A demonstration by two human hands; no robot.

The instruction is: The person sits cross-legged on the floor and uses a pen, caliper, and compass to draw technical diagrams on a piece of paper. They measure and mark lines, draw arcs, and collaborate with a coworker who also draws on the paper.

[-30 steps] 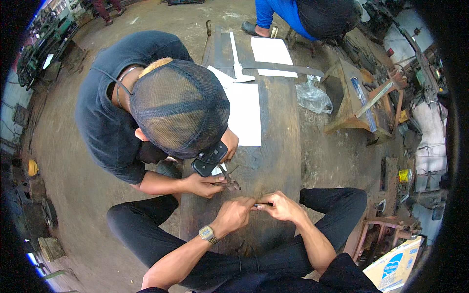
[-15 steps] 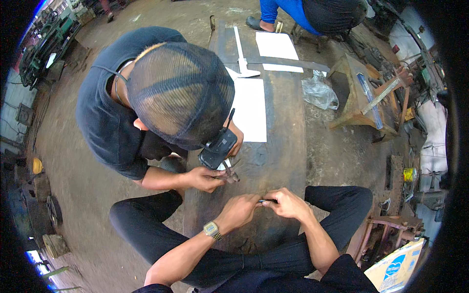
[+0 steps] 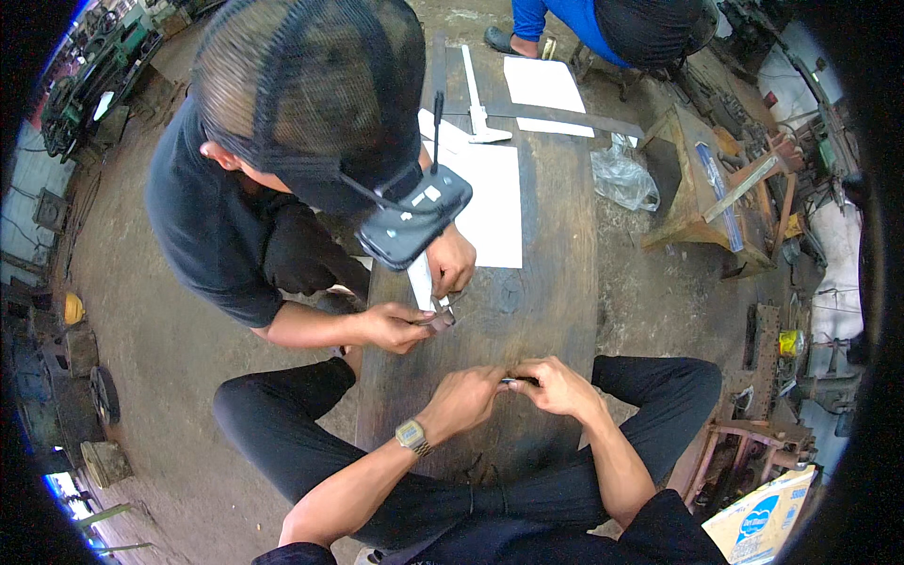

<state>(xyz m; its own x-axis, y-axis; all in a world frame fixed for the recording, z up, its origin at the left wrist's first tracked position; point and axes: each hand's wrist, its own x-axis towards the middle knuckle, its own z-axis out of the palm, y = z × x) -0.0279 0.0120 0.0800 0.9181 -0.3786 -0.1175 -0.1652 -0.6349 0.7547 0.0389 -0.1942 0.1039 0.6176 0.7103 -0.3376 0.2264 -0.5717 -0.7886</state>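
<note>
So the tabletop [image 3: 551, 292] is worn wood, mostly matt, with dark stains and some grain showing. The white sheet [image 3: 494, 207] is smooth matt paper. The caliper [image 3: 477, 119] looks like smooth pale metal, and the long strip [image 3: 565, 117] reads as duller, darker metal. Plastic bag [image 3: 624, 182] is clear, crinkly and properly glossy. The cap [image 3: 287, 71] is mesh cloth, the watch [image 3: 411, 434] has a shiny metal-looking band, and the trousers [image 3: 292, 424] are matt black cloth. Floor [image 3: 188, 330] is rough and dull. The small dark piece [image 3: 524, 380] is too tiny to call.
</note>
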